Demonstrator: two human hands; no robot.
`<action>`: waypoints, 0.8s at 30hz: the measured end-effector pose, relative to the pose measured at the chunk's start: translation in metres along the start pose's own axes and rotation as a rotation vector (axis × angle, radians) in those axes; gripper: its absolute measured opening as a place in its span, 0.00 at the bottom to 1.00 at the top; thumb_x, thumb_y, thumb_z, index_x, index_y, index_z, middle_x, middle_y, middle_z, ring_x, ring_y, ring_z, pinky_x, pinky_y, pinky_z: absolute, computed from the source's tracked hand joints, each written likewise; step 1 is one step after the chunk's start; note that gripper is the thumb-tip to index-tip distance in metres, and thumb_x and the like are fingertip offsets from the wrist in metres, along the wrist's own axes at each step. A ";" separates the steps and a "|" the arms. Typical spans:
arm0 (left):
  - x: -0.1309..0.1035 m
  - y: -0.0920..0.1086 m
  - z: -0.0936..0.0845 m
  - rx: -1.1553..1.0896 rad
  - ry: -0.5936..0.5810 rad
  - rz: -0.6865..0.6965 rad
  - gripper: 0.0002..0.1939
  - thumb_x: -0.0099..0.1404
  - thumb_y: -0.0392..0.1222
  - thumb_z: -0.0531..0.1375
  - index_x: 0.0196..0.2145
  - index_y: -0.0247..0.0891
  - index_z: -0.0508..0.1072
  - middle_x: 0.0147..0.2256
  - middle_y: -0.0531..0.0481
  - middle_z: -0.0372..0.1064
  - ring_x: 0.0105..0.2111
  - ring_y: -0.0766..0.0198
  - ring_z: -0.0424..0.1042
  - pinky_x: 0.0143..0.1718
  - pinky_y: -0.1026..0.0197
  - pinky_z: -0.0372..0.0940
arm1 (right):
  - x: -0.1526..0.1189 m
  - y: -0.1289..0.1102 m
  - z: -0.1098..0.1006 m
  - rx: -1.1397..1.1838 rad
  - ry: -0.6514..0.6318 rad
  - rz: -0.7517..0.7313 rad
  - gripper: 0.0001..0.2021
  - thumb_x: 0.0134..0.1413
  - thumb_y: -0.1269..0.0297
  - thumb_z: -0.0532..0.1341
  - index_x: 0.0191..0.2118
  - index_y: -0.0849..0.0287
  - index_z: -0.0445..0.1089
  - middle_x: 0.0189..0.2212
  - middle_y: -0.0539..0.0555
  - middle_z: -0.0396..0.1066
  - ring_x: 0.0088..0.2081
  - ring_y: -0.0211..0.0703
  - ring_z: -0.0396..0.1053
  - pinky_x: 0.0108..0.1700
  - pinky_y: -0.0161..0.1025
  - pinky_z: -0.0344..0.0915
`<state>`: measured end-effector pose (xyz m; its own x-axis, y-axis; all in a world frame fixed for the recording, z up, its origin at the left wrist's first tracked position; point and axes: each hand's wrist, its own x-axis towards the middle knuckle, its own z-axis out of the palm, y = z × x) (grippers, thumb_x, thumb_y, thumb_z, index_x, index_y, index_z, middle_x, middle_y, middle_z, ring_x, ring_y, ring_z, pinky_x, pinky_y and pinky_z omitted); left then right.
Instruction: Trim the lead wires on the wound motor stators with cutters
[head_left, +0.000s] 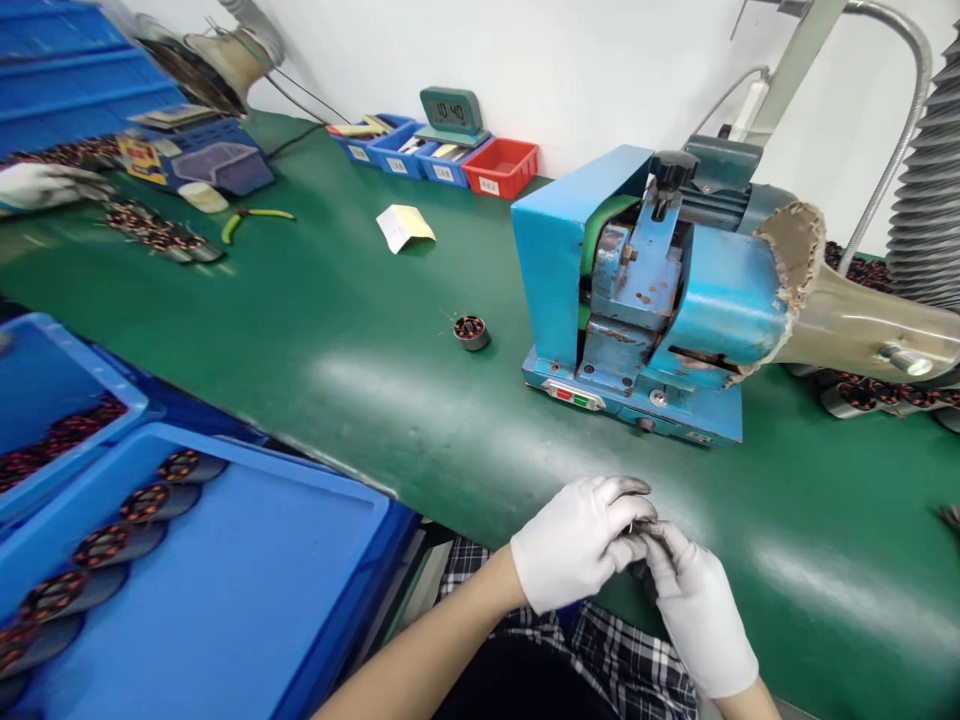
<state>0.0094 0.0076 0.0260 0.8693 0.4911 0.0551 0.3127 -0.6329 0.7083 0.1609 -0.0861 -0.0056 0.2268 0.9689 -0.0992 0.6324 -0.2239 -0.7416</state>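
My left hand [581,540], in a white glove with blackened fingertips, is closed near the front edge of the green table. Facing it, my right hand [694,605], gloved the same way, has its fingers pinched together. The fingertips of both hands meet around a small dark piece that they mostly hide; its kind cannot be made out. Farther off, a copper-wound motor stator [471,333] in a metal ring stands alone on the table, with thin wire ends sticking out to its left.
A blue belt grinder [630,300] with a duct stands beyond my hands. At left, a blue tray [262,540] holds a row of stators. Small bins [501,168], a clock [451,110], folded paper [405,228] and green-handled pliers [247,220] lie farther back. Another person's gloved hand [45,187] is at far left.
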 end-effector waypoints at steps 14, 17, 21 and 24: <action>0.001 0.006 0.022 0.221 0.080 -0.067 0.06 0.61 0.33 0.50 0.35 0.38 0.65 0.39 0.49 0.66 0.37 0.58 0.60 0.39 0.53 0.59 | 0.008 0.002 -0.028 0.784 0.049 0.416 0.15 0.44 0.53 0.64 0.32 0.60 0.68 0.16 0.48 0.67 0.15 0.34 0.60 0.16 0.30 0.58; 0.000 0.006 0.024 0.230 0.107 -0.078 0.06 0.61 0.33 0.51 0.36 0.38 0.65 0.40 0.49 0.66 0.38 0.57 0.60 0.39 0.53 0.59 | 0.002 0.001 -0.014 0.460 0.045 0.254 0.11 0.45 0.56 0.63 0.32 0.59 0.71 0.26 0.54 0.74 0.26 0.41 0.70 0.30 0.36 0.67; 0.000 0.006 0.025 0.249 0.107 -0.079 0.06 0.61 0.33 0.51 0.36 0.38 0.65 0.40 0.49 0.66 0.38 0.57 0.60 0.39 0.53 0.59 | -0.003 0.001 -0.002 0.193 0.228 0.234 0.09 0.48 0.57 0.59 0.28 0.56 0.71 0.26 0.54 0.75 0.27 0.43 0.71 0.32 0.37 0.67; -0.001 0.006 0.027 0.240 0.121 -0.071 0.06 0.60 0.32 0.51 0.35 0.38 0.64 0.40 0.49 0.66 0.39 0.58 0.61 0.39 0.53 0.59 | -0.004 0.012 -0.012 0.254 0.493 0.371 0.11 0.47 0.56 0.61 0.32 0.58 0.71 0.27 0.56 0.75 0.27 0.44 0.72 0.31 0.37 0.68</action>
<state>0.0209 -0.0124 0.0112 0.7947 0.5978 0.1052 0.4652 -0.7111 0.5272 0.1764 -0.0940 -0.0062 0.7461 0.6571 -0.1076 0.2670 -0.4432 -0.8558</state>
